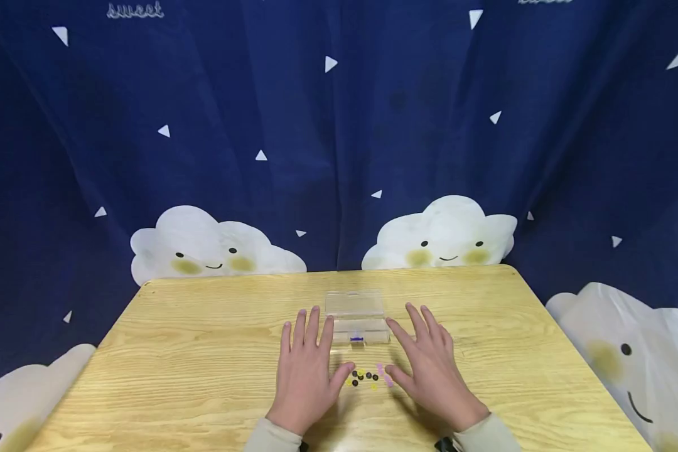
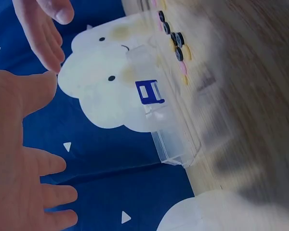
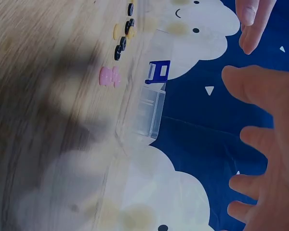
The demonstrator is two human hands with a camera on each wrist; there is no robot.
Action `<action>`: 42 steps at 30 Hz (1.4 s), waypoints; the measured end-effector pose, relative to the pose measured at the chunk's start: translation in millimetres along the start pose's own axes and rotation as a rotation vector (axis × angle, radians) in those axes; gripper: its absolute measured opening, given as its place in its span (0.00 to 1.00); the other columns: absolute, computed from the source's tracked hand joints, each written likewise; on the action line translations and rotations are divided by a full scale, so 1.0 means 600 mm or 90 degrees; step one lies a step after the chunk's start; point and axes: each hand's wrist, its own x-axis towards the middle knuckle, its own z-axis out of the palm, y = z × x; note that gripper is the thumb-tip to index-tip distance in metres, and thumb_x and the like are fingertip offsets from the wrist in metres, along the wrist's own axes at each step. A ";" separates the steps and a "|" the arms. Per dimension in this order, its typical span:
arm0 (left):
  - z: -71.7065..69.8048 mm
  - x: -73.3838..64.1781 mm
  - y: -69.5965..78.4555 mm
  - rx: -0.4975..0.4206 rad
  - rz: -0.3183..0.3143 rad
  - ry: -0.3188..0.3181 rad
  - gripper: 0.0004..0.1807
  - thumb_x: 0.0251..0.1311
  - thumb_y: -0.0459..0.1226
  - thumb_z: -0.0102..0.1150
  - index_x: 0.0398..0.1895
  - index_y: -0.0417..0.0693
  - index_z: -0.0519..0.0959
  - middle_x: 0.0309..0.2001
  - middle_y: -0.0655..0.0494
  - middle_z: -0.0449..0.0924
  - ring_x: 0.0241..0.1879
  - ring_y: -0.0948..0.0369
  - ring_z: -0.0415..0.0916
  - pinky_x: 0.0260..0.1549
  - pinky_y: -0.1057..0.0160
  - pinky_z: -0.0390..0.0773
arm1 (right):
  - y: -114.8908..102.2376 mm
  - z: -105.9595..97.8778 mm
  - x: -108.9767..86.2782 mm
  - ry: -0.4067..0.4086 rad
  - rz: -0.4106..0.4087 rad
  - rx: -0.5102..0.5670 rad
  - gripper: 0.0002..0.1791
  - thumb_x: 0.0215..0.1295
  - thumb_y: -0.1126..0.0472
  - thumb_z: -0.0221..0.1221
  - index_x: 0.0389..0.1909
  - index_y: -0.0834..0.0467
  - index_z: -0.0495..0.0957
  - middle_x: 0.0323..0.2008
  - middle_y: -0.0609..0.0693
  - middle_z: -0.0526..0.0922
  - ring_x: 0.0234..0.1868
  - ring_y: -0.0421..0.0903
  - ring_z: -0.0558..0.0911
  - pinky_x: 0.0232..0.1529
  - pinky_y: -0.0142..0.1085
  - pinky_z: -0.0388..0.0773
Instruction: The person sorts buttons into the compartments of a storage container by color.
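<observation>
A clear plastic box (image 1: 344,329) stands on the table with its lid (image 1: 354,304) swung back and a purple-blue latch (image 1: 356,339) on its near side. In front of it lie several small button-like discs: black ones (image 1: 368,375), yellow ones (image 1: 374,387) and pink ones (image 1: 388,381). My left hand (image 1: 307,380), fingers spread and straight, is over the table to the left of box and discs. On their right my right hand (image 1: 432,375) has its fingers extended too. Neither hand holds anything. In the wrist views, both hands appear apart from the box (image 2: 172,144) and the pink discs (image 3: 106,76).
The light wooden table (image 1: 192,351) reaches back to a dark blue curtain (image 1: 294,113) printed with white clouds (image 1: 446,232) and triangles. The box sits toward the middle of the tabletop, the discs between it and the near edge.
</observation>
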 end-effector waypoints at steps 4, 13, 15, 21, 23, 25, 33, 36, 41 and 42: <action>0.000 0.001 -0.002 0.000 0.001 0.003 0.44 0.60 0.67 0.52 0.71 0.48 0.68 0.74 0.42 0.61 0.75 0.43 0.57 0.71 0.39 0.54 | 0.002 0.000 0.002 0.008 -0.008 -0.015 0.42 0.51 0.47 0.74 0.69 0.48 0.71 0.74 0.63 0.59 0.74 0.66 0.55 0.60 0.66 0.62; 0.002 -0.004 -0.001 0.001 0.003 -0.007 0.45 0.60 0.68 0.51 0.71 0.49 0.68 0.74 0.43 0.62 0.74 0.43 0.57 0.70 0.38 0.56 | 0.004 0.000 0.005 0.011 -0.009 -0.006 0.43 0.51 0.47 0.73 0.70 0.47 0.69 0.75 0.63 0.57 0.75 0.65 0.53 0.60 0.66 0.59; 0.002 -0.005 -0.002 0.001 0.002 -0.011 0.45 0.60 0.68 0.51 0.71 0.48 0.68 0.74 0.44 0.62 0.75 0.44 0.57 0.70 0.38 0.56 | 0.002 0.000 0.006 0.014 -0.009 -0.003 0.44 0.51 0.47 0.74 0.70 0.48 0.69 0.75 0.63 0.58 0.75 0.65 0.53 0.61 0.66 0.59; 0.001 -0.008 -0.005 -0.001 0.002 -0.017 0.45 0.60 0.68 0.51 0.71 0.48 0.67 0.74 0.43 0.62 0.74 0.43 0.57 0.70 0.37 0.56 | 0.002 0.000 0.008 0.012 -0.009 0.001 0.44 0.51 0.47 0.73 0.70 0.48 0.69 0.75 0.62 0.58 0.75 0.65 0.53 0.60 0.66 0.60; 0.001 -0.009 -0.006 0.000 0.001 -0.017 0.45 0.60 0.68 0.51 0.71 0.48 0.67 0.74 0.43 0.62 0.74 0.43 0.57 0.70 0.37 0.56 | 0.001 0.001 0.008 0.009 -0.010 0.004 0.44 0.51 0.47 0.73 0.70 0.48 0.69 0.74 0.63 0.58 0.75 0.65 0.54 0.60 0.67 0.61; 0.002 -0.010 -0.007 0.000 -0.001 -0.017 0.45 0.60 0.68 0.52 0.71 0.48 0.68 0.74 0.43 0.62 0.74 0.43 0.57 0.70 0.37 0.56 | 0.000 0.001 0.008 0.006 -0.010 0.008 0.44 0.51 0.47 0.73 0.71 0.48 0.68 0.74 0.63 0.58 0.74 0.66 0.54 0.59 0.67 0.61; 0.007 -0.013 -0.006 -0.009 0.000 -0.023 0.45 0.58 0.66 0.57 0.71 0.47 0.68 0.74 0.43 0.62 0.74 0.43 0.57 0.70 0.37 0.56 | 0.002 0.000 0.003 -0.014 0.002 0.003 0.44 0.52 0.47 0.73 0.71 0.50 0.68 0.75 0.63 0.56 0.75 0.66 0.53 0.61 0.68 0.60; 0.010 -0.011 -0.004 -0.008 0.004 -0.024 0.45 0.58 0.66 0.56 0.71 0.47 0.68 0.74 0.43 0.62 0.74 0.43 0.57 0.70 0.38 0.56 | 0.005 0.002 0.003 -0.018 -0.002 -0.002 0.44 0.52 0.47 0.73 0.71 0.51 0.68 0.75 0.64 0.57 0.75 0.66 0.52 0.61 0.67 0.60; 0.012 -0.003 -0.001 -0.012 0.017 -0.021 0.44 0.58 0.65 0.57 0.71 0.47 0.68 0.74 0.43 0.62 0.74 0.44 0.58 0.69 0.38 0.58 | 0.012 0.001 0.007 -0.027 -0.001 -0.003 0.45 0.53 0.45 0.72 0.71 0.52 0.67 0.75 0.63 0.56 0.76 0.66 0.52 0.62 0.67 0.59; 0.013 0.000 0.000 -0.012 0.021 -0.019 0.44 0.59 0.64 0.57 0.71 0.46 0.67 0.74 0.43 0.62 0.74 0.44 0.58 0.69 0.39 0.58 | 0.013 0.001 0.008 -0.028 0.002 0.000 0.45 0.53 0.46 0.72 0.71 0.52 0.67 0.75 0.63 0.56 0.76 0.66 0.52 0.62 0.67 0.58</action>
